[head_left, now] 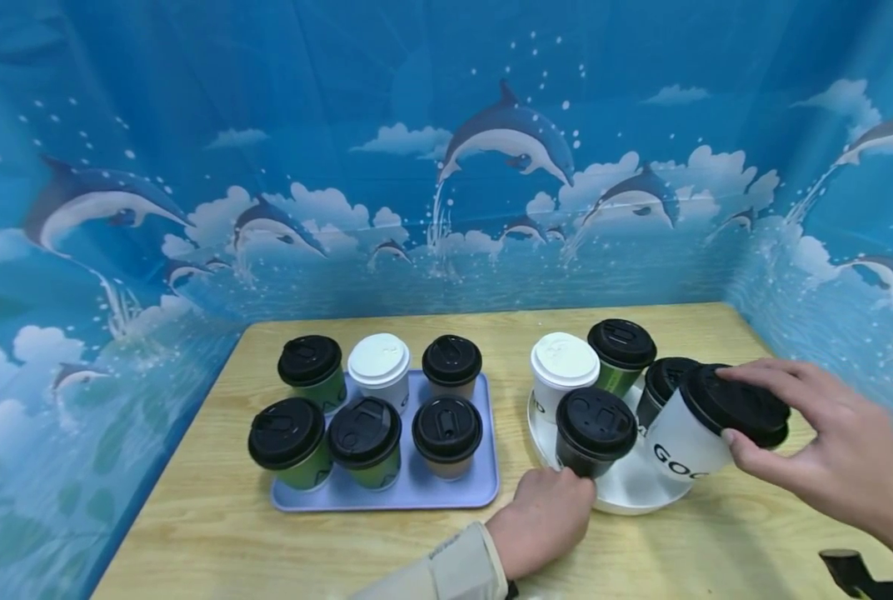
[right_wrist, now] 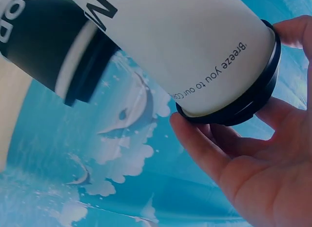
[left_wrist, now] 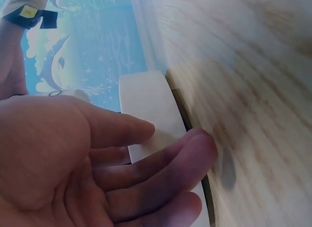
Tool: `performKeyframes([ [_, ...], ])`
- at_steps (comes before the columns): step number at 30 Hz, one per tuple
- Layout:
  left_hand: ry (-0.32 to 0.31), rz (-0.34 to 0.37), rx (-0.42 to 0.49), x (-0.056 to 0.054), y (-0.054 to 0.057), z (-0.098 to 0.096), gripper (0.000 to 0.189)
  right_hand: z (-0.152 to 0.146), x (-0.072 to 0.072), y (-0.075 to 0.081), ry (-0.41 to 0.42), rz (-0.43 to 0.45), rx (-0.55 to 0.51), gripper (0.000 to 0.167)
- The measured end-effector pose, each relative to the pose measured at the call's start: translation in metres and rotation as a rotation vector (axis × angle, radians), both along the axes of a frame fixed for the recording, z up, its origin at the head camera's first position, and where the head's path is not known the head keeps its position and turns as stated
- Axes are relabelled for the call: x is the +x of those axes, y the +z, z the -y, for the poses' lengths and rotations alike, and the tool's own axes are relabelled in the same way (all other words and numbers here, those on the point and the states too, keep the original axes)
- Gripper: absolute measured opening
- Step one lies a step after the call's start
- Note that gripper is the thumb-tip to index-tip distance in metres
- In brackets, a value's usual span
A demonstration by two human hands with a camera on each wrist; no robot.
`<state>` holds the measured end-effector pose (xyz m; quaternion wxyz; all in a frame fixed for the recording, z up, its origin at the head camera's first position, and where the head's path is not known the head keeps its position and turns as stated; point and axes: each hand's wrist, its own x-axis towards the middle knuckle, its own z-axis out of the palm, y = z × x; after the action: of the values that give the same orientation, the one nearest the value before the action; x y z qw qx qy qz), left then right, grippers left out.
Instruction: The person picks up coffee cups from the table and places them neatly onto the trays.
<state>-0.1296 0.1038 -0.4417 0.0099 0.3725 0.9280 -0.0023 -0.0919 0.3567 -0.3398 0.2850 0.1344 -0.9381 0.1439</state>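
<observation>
My right hand (head_left: 829, 425) grips a white paper coffee cup (head_left: 682, 437) by its black lid (right_wrist: 234, 107), thumb and fingers spread around the lid's edge. The cup leans over the right side of a round white tray (head_left: 634, 504), its base toward the tray. My left hand (head_left: 544, 521) holds the tray's near left rim, with the thumb on the white side wall (left_wrist: 146, 100) and the other fingers curled at its lower edge. On the tray stand a white-lidded cup (head_left: 565, 367), a green cup (head_left: 619, 379), and dark cups (head_left: 595, 425) with black lids.
To the left, a lavender rectangular tray (head_left: 386, 497) holds several lidded cups in two rows, one with a white lid (head_left: 379, 358). The wooden table (head_left: 214, 533) meets a blue dolphin-print curtain (head_left: 386, 275) behind and at the sides. A black object (head_left: 855, 575) shows at lower right.
</observation>
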Motion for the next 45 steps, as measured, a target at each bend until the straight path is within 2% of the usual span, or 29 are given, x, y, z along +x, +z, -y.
performKeyframes([
  [12, -0.003, 0.023, -0.018, -0.001, 0.0, -0.001, 0.009, 0.016, -0.002, -0.029, 0.07, 0.017, -0.045, 0.065],
  [20, -0.009, -0.035, -0.012, 0.0, 0.0, 0.0, 0.01, 0.028, -0.004, -0.042, 0.113, 0.048, -0.077, 0.066],
  [24, -0.005, -0.032, -0.014, 0.0, 0.001, 0.0, 0.009, 0.031, -0.006, -0.048, 0.12, 0.081, -0.083, 0.064],
  [33, 0.0, -0.043, -0.015, 0.0, 0.0, 0.0, 0.01, 0.03, -0.004, -0.053, 0.068, 0.127, -0.058, 0.061],
  [45, -0.005, -0.04, -0.006, 0.0, 0.0, 0.0, 0.011, 0.028, -0.001, -0.057, 0.072, 0.088, -0.043, 0.063],
])
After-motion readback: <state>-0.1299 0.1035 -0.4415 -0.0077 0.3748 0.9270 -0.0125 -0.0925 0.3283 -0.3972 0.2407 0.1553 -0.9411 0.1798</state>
